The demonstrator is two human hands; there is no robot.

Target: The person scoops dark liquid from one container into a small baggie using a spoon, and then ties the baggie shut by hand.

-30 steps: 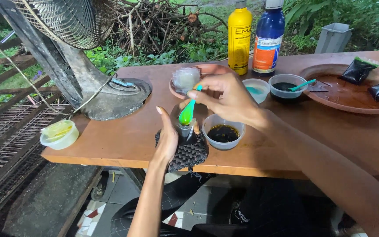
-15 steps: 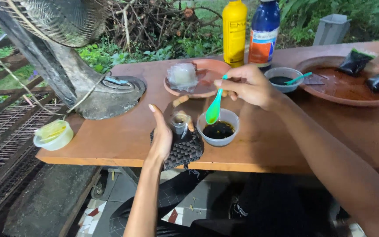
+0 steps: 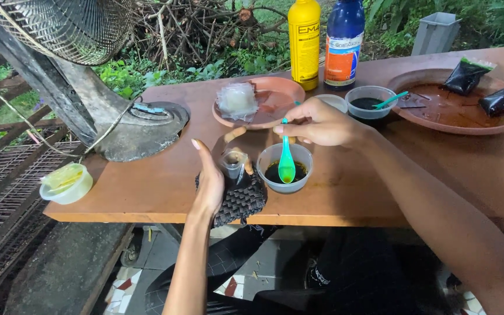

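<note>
One small cup was gripped by the left hand over a woven pad at the table's near edge. One green spoon was pinched by the right hand, dipped in a bowl. Two bottles, two plates and two sachets stood behind; bare board lay leftward.

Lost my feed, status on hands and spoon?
Left hand cups small jar. Right hand dips green spoon into dark-liquid cup. Nothing between.
</note>
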